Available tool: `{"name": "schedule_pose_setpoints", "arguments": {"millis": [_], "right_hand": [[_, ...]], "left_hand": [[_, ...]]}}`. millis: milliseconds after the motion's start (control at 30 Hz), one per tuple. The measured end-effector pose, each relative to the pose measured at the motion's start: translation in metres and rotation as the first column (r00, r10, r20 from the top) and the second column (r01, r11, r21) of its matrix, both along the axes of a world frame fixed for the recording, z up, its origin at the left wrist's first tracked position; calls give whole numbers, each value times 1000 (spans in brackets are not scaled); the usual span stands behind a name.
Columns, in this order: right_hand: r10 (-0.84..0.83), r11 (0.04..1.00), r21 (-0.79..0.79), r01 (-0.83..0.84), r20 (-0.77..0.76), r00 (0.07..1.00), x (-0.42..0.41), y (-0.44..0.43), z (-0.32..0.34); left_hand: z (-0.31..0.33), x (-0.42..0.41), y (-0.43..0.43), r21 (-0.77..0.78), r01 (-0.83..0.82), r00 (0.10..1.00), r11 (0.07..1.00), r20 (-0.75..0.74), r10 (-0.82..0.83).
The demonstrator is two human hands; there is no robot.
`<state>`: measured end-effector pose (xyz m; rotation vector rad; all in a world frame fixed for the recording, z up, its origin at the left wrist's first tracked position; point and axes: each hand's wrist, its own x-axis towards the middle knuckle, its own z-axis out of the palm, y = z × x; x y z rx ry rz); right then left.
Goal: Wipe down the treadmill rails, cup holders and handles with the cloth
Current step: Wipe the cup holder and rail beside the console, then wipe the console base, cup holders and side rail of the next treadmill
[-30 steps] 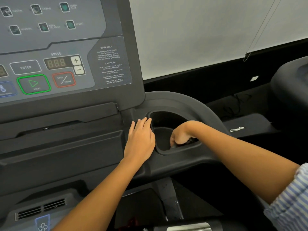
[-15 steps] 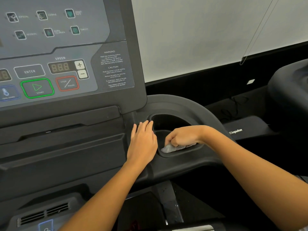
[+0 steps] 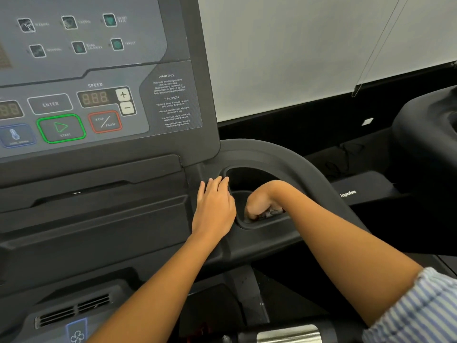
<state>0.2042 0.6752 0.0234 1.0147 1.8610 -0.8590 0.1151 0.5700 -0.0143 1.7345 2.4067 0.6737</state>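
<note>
Head view: the right grip [image 3: 259,204] reaches down into the cup holder [image 3: 247,177], fingers curled round the cloth [image 3: 270,213] to scrub its floor. The left grip [image 3: 214,209] lies flat and wide beside the rim, probably for steadying.

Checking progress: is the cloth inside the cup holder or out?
Inside. The right hand grips the cloth down in the cup holder, below its rim.

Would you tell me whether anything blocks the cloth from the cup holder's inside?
Nothing visible does: the right hand grips the crumpled grey cloth inside the black plastic cup holder; the left hand rests beside its rim.
</note>
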Motion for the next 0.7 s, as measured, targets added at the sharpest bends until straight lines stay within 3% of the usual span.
{"name": "schedule_pose_setpoints", "arguments": {"millis": [133,300,433,600,700], "right_hand": [[-81,997,-30,76,-223,971,19,-6,1],[-274,960,-80,269,-467,841,46,-5,20],[-524,844,-295,448,-630,573,65,-13,21],[-742,650,-627,429,-645,182,71,-39,19],[-801,557,-740,379,-599,8,69,-58,18]], "left_hand": [[3,1,-1,-6,0,999,1000,46,0],[8,1,-2,4,-3,977,1000,212,2],[13,1,-5,4,-11,932,1000,363,8],[36,14,-16,41,-22,844,999,537,-4],[54,27,-30,90,-55,685,994,728,-28]]}}
